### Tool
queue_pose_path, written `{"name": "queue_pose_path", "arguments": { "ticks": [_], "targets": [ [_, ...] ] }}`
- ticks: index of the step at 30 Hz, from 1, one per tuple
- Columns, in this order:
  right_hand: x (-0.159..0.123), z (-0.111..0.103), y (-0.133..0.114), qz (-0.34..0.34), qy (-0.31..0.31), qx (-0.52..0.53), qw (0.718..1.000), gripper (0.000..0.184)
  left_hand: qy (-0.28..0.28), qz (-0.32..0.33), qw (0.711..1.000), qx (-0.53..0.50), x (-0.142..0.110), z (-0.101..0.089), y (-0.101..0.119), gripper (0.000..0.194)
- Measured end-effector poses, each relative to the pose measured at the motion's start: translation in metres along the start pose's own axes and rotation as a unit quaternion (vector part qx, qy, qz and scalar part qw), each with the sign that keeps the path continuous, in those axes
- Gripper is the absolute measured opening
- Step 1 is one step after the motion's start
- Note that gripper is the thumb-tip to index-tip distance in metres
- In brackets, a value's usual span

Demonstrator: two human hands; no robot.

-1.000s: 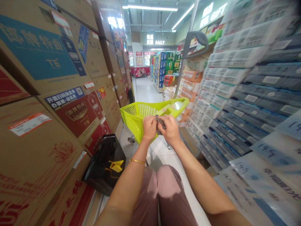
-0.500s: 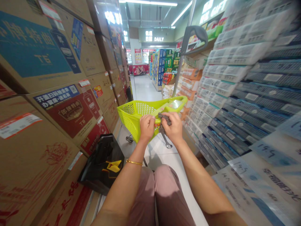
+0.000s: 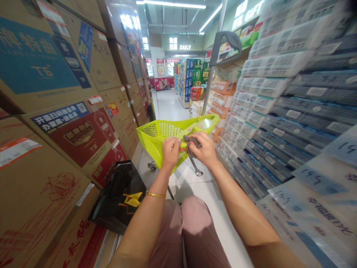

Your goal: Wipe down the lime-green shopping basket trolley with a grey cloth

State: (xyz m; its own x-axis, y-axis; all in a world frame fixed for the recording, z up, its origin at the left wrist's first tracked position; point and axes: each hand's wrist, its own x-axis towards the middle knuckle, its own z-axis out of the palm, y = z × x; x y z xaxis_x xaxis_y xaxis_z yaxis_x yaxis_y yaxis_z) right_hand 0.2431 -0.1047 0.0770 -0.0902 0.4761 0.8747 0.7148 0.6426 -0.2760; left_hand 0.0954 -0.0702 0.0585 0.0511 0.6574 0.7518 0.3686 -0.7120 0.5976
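My right hand (image 3: pixel 206 149) is closed around a dark grey, soft, twisted piece (image 3: pixel 191 142) that resembles knitted yarn or cord; part of it hangs below the fingers. Just to its left, my left hand (image 3: pixel 170 151) is closed in a pinch, thumb toward the grey piece. Whatever lies between those fingers is too small or hidden to make out. Both hands are held above my knees (image 3: pixel 192 212), in front of a lime-green shopping cart (image 3: pixel 149 143) with a perforated basket. Whether either hand touches the cart, I cannot tell.
Stacked cartons (image 3: pixel 83 137) line the left side. A black bag (image 3: pixel 117 201) with a yellow piece stands by my left forearm. Packed tissue bundles (image 3: pixel 259 89) rise on the right. A grey handle on a pole (image 3: pixel 227 48) stands behind the cart.
The view has shifted slightly, so the surroundings sit a little further left. My hands have moved slightly apart, and more of the grey piece shows between them.
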Motion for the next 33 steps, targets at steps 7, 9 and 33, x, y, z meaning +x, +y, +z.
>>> {"name": "queue_pose_path", "arguments": {
  "ticks": [7, 9, 33],
  "targets": [
    [0.018, -0.016, 0.027, 0.009, -0.078, 0.014, 0.997, 0.017, -0.023, -0.022, 0.999, -0.010, 0.002, -0.008, 0.002, 0.027],
    [0.016, -0.013, 0.021, 0.026, -0.064, 0.010, 0.998, 0.017, -0.030, -0.028, 0.999, -0.022, 0.003, -0.013, 0.001, 0.027],
    [-0.003, 0.026, -0.053, -0.015, -0.044, -0.059, 0.997, 0.022, -0.036, 0.055, 0.976, 0.209, 0.010, -0.062, 0.030, 0.023]
  ]
}}
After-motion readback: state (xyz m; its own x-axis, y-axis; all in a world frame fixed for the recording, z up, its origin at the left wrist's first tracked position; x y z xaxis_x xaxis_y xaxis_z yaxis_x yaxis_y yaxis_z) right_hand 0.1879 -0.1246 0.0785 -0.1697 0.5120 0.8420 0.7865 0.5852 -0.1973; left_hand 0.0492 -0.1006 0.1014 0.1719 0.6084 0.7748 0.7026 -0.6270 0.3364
